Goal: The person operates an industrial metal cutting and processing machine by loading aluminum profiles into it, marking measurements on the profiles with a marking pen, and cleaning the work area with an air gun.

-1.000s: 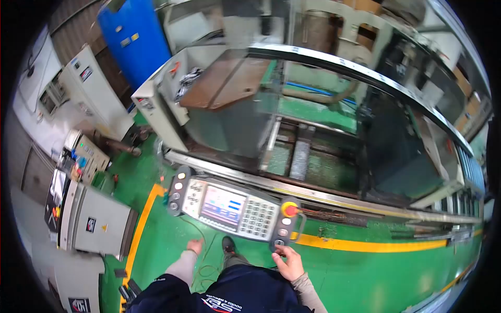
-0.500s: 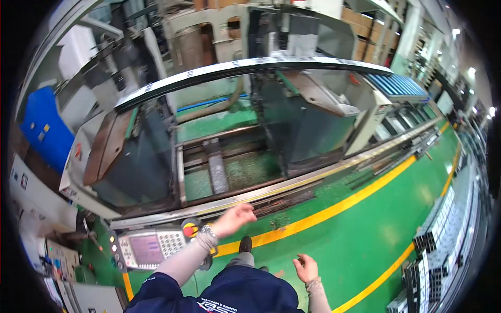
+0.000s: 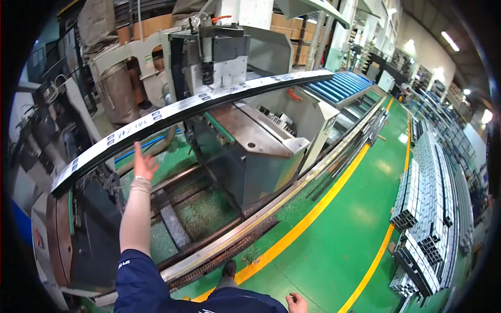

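Note:
A long profile with a white, marked top face (image 3: 206, 99) lies across the machine. My left hand (image 3: 144, 166) is stretched out just below its near edge, with the fingers apart and nothing in them; whether a fingertip touches the dark side of the profile I cannot tell. At the bottom of the view, my right hand (image 3: 296, 303) hangs low by my body with its fingers curled. It is cut by the frame edge, and nothing shows in it.
A brown-topped machine block (image 3: 250, 130) stands under the profile, with blue rollers (image 3: 336, 86) behind it. Stacked metal profiles (image 3: 422, 208) lie on the right beyond the yellow floor line (image 3: 373, 271). A metal rail (image 3: 224, 245) runs along the machine's front.
My left hand has moved from above the control panel up and left to the profile. My right hand is lower in view. The view has turned right, and the control panel is out of sight.

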Demonstrator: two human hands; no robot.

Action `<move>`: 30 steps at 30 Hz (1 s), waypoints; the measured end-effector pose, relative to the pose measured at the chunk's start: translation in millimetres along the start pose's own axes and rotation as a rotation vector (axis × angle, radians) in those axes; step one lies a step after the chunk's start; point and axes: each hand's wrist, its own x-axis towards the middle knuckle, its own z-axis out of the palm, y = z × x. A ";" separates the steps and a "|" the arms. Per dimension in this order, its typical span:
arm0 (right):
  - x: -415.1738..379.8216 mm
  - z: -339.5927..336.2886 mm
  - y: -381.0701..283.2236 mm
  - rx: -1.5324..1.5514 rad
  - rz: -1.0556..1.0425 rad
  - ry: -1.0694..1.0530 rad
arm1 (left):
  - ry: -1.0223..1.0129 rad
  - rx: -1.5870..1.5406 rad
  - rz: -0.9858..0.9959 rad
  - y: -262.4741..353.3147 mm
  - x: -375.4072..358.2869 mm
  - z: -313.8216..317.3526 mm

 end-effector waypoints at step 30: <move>118.8 -154.2 -51.5 -0.068 -0.526 0.103 | -0.310 -0.358 0.380 -78.4 -338.3 58.8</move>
